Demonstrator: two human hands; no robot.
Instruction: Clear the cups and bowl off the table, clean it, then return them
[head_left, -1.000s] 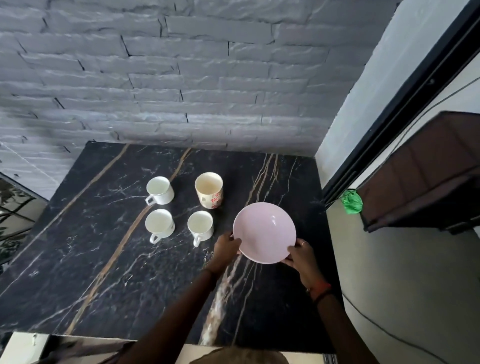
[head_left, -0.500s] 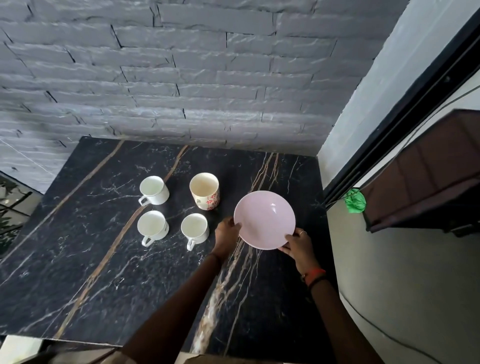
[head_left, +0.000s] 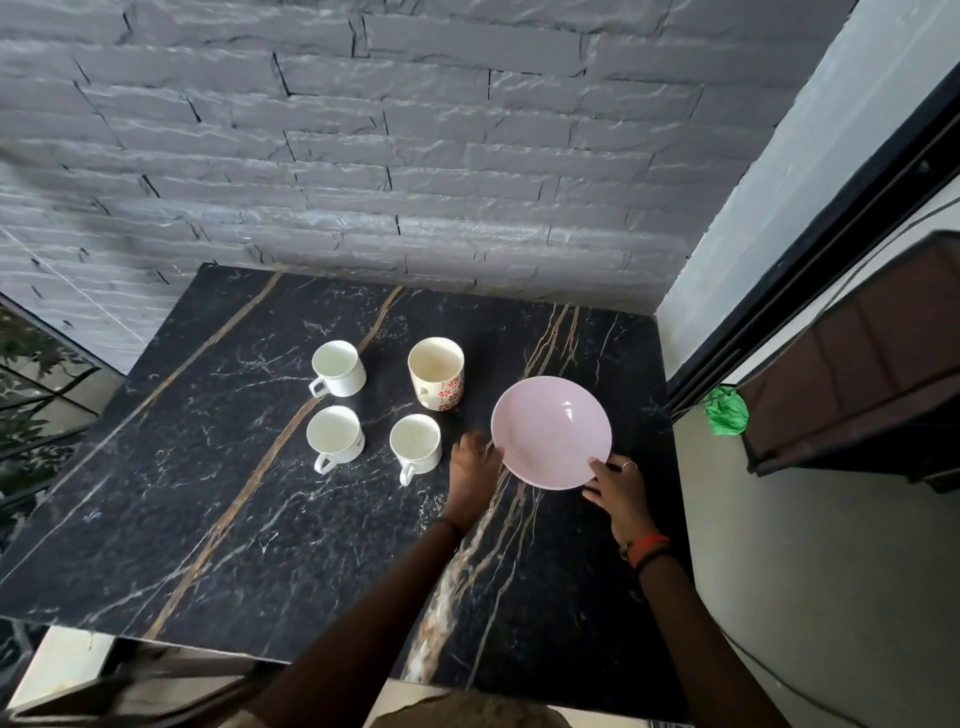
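A pale pink bowl sits at the right side of the black marble table. My left hand grips its left rim and my right hand grips its near right rim. Whether the bowl rests on the table or is just off it, I cannot tell. Left of the bowl stand three small white cups with handles, and a taller cream mug with a red pattern. All are upright and look empty.
A grey brick wall runs along the table's far edge. At the right a black door frame stands beside a dark brown cabinet, with a green cloth at its corner. Grey floor lies to the right.
The bowl and both hands have shifted slightly farther from me, toward the wall, with the grip unchanged. The cups have not moved.
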